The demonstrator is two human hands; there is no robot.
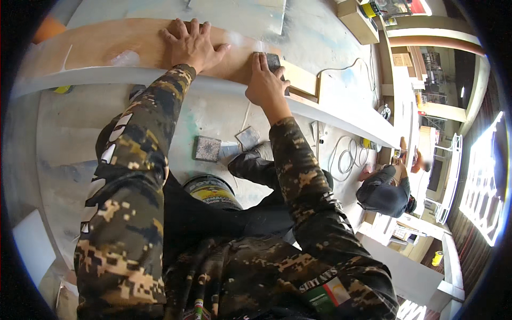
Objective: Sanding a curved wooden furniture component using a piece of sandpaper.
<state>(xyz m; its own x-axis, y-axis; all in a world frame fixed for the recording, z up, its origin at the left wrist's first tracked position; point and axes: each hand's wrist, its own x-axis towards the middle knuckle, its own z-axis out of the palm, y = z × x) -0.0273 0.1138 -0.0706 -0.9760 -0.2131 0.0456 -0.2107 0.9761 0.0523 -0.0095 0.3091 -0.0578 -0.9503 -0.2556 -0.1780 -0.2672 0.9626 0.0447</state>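
Observation:
A long, light brown wooden board (pixel 144 40) with a pale edge lies across the top of the view, with whitish patches on its face. My left hand (pixel 193 49) presses flat on it, fingers spread and nothing held. Farther right, my right hand (pixel 266 88) grips a dark sanding block (pixel 274 62) by the board's right end, its fingers over the top. Whitish dust shows on the wood between my two hands. The underside of the block is hidden.
Below the board, a bucket (pixel 213 192) stands between my legs, with square grey pads (pixel 207 148) on the floor nearby. A coiled hose (pixel 348 157) lies to the right. Beyond it a co-worker (pixel 383 189) bends at another bench. A pale wooden strip (pixel 300 79) adjoins the board's right end.

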